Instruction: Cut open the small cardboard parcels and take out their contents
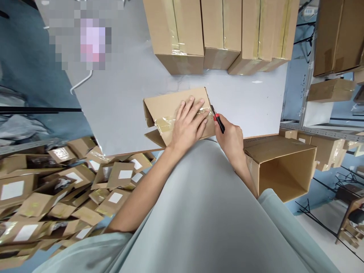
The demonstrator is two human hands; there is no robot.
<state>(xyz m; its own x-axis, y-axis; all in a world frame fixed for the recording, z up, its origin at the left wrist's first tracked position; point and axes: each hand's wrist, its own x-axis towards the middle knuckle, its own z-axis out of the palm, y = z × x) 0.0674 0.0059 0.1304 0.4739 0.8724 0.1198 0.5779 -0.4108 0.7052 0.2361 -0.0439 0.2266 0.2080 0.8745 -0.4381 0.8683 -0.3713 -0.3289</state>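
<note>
A small brown cardboard box (176,100) lies on the grey table, clear tape across its upper face and flaps standing open at its left end. My left hand (188,121) rests flat on that face, fingers spread over the tape. In my closed right hand (229,133) is a utility knife (218,120) with a black-and-red handle. Its metal end meets the box's right edge, where the tape looks wrinkled. Exactly how deep the tip sits cannot be made out.
Several taped cartons (182,34) line the back of the grey table (119,113). A large open carton (284,167) stands below the table's right edge. Many opened boxes (82,178) are heaped at lower left. Shelving (321,129) holds more boxes at right. A patch at upper left is pixelated.
</note>
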